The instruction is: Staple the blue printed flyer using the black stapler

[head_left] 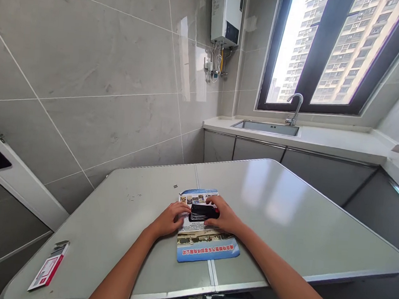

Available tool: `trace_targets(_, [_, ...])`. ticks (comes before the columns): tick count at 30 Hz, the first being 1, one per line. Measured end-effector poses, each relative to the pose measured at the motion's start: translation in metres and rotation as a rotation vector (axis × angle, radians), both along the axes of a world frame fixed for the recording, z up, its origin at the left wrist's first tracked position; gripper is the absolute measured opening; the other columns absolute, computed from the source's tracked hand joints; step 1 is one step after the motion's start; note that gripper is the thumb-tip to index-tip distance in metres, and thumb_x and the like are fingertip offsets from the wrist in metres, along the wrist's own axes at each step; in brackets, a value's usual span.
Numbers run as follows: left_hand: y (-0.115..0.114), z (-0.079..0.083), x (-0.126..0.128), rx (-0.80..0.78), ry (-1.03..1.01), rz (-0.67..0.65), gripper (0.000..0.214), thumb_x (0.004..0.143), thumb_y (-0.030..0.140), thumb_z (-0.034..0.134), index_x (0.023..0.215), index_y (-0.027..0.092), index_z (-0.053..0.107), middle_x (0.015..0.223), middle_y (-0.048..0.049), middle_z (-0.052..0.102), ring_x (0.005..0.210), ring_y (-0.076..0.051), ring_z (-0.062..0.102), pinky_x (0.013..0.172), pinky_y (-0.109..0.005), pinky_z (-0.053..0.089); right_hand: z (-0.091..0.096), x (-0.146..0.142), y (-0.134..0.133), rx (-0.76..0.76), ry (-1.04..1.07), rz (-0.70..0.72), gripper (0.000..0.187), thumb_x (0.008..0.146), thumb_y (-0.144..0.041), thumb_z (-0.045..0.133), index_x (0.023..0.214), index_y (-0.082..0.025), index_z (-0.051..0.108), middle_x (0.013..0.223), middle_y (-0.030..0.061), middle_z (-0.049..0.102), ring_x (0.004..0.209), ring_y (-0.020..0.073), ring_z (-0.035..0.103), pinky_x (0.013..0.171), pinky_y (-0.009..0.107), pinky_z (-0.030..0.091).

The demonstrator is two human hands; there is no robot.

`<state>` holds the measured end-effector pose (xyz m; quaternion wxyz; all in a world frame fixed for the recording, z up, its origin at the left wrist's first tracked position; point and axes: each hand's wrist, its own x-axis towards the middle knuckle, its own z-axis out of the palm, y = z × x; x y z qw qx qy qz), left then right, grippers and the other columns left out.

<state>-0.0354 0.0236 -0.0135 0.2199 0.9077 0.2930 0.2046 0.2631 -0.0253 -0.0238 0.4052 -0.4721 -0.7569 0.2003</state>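
Note:
A black stapler [203,212] with a red end lies across a printed leaflet [205,247] on the grey folding table [285,208]. My right hand [224,216] is wrapped over the stapler's right end, fingers curled on top. At the stapler's left end my left hand [169,217] rests on the leaflet's edge, fingertips touching the stapler, fingers bent. The leaflet has blue borders and red lettering along its near edge.
A small red and white box [48,270] lies at the table's near left corner. Two loose staples [175,186] sit left of the leaflet. Behind the table runs a white counter with a sink [267,127] and tap under a window. A tiled wall stands at the left.

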Motion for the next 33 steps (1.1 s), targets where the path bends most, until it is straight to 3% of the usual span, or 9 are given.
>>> trace_targets(3, [-0.005, 0.003, 0.003, -0.003, -0.021, -0.012, 0.039, 0.088, 0.023, 0.068, 0.127, 0.024, 0.07, 0.138, -0.0075, 0.071, 0.132, -0.027, 0.061, 0.119, -0.044, 0.043, 0.011, 0.011, -0.001, 0.1, 0.011, -0.03, 0.023, 0.09, -0.044, 0.078, 0.096, -0.022, 0.072, 0.101, 0.0057, 0.069, 0.1, 0.0239, 0.061, 0.09, 0.038, 0.05])
trace_targets(5, [-0.005, 0.003, 0.005, -0.023, -0.024, -0.007, 0.034, 0.091, 0.029, 0.068, 0.125, 0.024, 0.07, 0.136, -0.0074, 0.072, 0.13, -0.026, 0.062, 0.118, -0.044, 0.043, 0.015, 0.017, -0.002, 0.135, 0.019, -0.045, 0.036, 0.103, -0.043, 0.059, 0.076, -0.022, 0.07, 0.087, 0.0059, 0.066, 0.091, 0.0226, 0.06, 0.086, 0.037, 0.048])
trace_targets(7, [-0.005, 0.003, 0.007, -0.052, -0.031, 0.019, 0.029, 0.094, 0.033, 0.068, 0.121, 0.025, 0.071, 0.133, -0.007, 0.073, 0.127, -0.025, 0.064, 0.116, -0.043, 0.044, 0.015, 0.021, -0.002, 0.144, 0.021, -0.059, 0.046, 0.106, -0.042, 0.053, 0.067, -0.023, 0.068, 0.08, 0.006, 0.063, 0.085, 0.0223, 0.059, 0.081, 0.036, 0.047])
trace_targets(14, [-0.004, 0.001, 0.016, -0.07, -0.031, 0.132, 0.028, 0.085, 0.039, 0.08, 0.109, 0.026, 0.076, 0.126, -0.007, 0.074, 0.119, -0.028, 0.067, 0.109, -0.043, 0.048, 0.012, 0.021, -0.002, 0.128, 0.02, -0.068, 0.049, 0.105, -0.045, 0.052, 0.066, -0.022, 0.071, 0.077, 0.0053, 0.063, 0.081, 0.0207, 0.061, 0.077, 0.034, 0.046])
trace_targets(23, [0.007, -0.012, 0.016, -0.159, -0.152, 0.147, 0.031, 0.077, 0.041, 0.087, 0.103, 0.026, 0.082, 0.12, -0.0071, 0.076, 0.114, -0.027, 0.069, 0.106, -0.04, 0.051, 0.013, 0.031, -0.002, 0.064, -0.01, -0.016, 0.054, 0.105, -0.055, 0.048, 0.071, -0.022, 0.074, 0.077, 0.0049, 0.066, 0.081, 0.0209, 0.06, 0.078, 0.034, 0.047])
trace_targets(33, [0.008, -0.012, 0.016, -0.224, -0.193, 0.17, 0.033, 0.071, 0.041, 0.09, 0.098, 0.024, 0.082, 0.113, -0.0059, 0.076, 0.106, -0.026, 0.07, 0.098, -0.037, 0.054, 0.006, 0.028, 0.0, 0.062, 0.001, -0.009, 0.053, 0.107, -0.052, 0.046, 0.069, -0.022, 0.066, 0.076, 0.0044, 0.064, 0.081, 0.0215, 0.058, 0.083, 0.037, 0.048])
